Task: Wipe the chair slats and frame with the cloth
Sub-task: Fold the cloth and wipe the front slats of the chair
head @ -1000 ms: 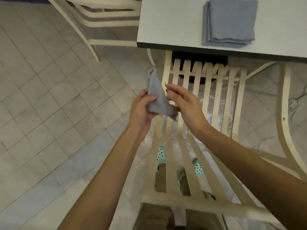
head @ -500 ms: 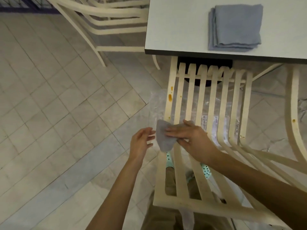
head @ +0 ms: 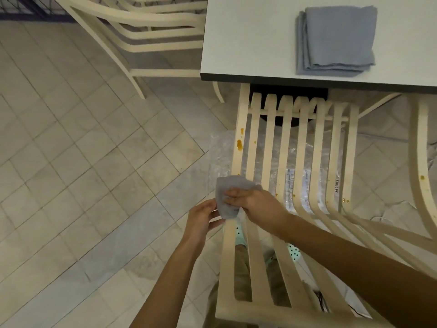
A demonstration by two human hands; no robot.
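**Cloth down on the chair's outer slat**

I have the cloth bunched under my right hand, fingers clamped on it, pressed to the chair at its leftmost slat. Left hand sits just beside the chair's left edge, fingers loosely apart, touching the cloth's edge. Wiping looks barely begun. An amber stain sits farther up that slat, toward the surface. Next call: slide the cloth up the slat and scrub there.

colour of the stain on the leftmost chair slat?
Orange-brown, glossy blotch on the cream wooden slat, clearest in the head view.
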